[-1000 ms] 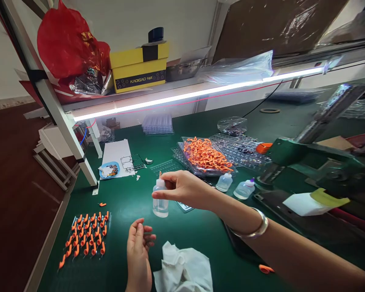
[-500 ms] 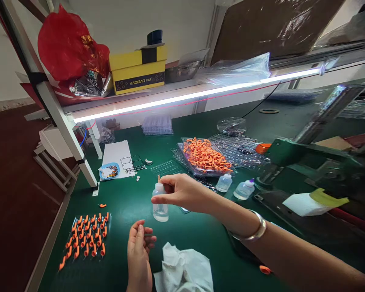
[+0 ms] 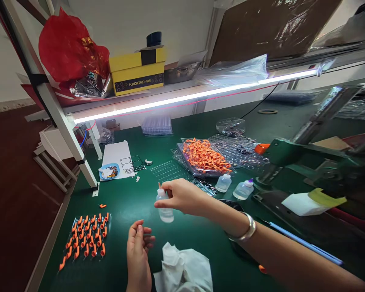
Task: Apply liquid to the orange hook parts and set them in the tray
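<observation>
Since the fingers (image 3: 171,185) of the right hand (image 3: 184,197) are clamped round the neck and shoulder of a small clear plastic squeeze bottle (image 3: 165,209), that's the bit worth talking about. It hangs tilted, thin nozzle up and leaning left, over the green table mat (image 3: 130,202) roughly mid-bench, and I honestly can't tell if its base touches the mat or floats just above it. There's clear liquid inside, so my guess is it's light but a bit sloshy, with soft walls that'll squirt if you squeeze the belly, and smooth plastic that could get slippery. Up by the stiffer shoulder, right where the fingers are, looks like the sensible place to hold it. The left hand (image 3: 138,249) sits nearer the body, fingers curled in toward the thumb, and I can't tell whether anything's pinched in there. Just right of it is a crumpled white cloth (image 3: 185,269), and off to the left a clear tray of small orange pieces set in rows (image 3: 86,239). There's a silver bangle (image 3: 245,231) on the right wrist. Further back, two more small squeeze bottles (image 3: 223,182) stand beside a clear tray heaped with orange pieces (image 3: 205,156), with a green metal press (image 3: 310,160) off to the right.
</observation>
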Available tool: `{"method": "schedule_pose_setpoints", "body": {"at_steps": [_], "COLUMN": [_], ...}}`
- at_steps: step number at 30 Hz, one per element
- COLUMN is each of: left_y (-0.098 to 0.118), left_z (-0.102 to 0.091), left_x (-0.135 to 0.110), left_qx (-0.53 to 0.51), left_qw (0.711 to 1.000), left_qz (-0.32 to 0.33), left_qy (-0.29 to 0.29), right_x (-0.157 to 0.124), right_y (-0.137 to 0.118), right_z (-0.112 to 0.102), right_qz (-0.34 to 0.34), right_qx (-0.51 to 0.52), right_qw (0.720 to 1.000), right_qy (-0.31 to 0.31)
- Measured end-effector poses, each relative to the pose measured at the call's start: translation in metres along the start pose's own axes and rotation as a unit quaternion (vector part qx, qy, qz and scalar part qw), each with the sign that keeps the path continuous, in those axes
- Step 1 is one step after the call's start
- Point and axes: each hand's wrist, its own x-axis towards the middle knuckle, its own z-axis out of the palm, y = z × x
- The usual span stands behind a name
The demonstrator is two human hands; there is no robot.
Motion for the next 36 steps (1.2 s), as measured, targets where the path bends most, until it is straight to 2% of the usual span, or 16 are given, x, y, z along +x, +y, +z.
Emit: {"method": "schedule_pose_setpoints", "body": {"at_steps": [16,36], "left_y": [0.0,-0.0012], "left_z": [0.0008,-0.0016], "left_x": [-0.0005,0.0012], "left_qx": [0.006,0.037], "left_qw": [1.0,0.999], "left_qz": [-0.002,0.015], "left_qy": [0.001,-0.007], "right_x": [-0.0029,-0.0031], "right_y": [-0.0066,-0.0071], "right_z": [0.0002,0.0016], "right_qz": [-0.011,-0.012], "right_qx": [0.056,0.051], "right_qw": [0.998,0.999], "right_qy": [-0.006,0.001]}}
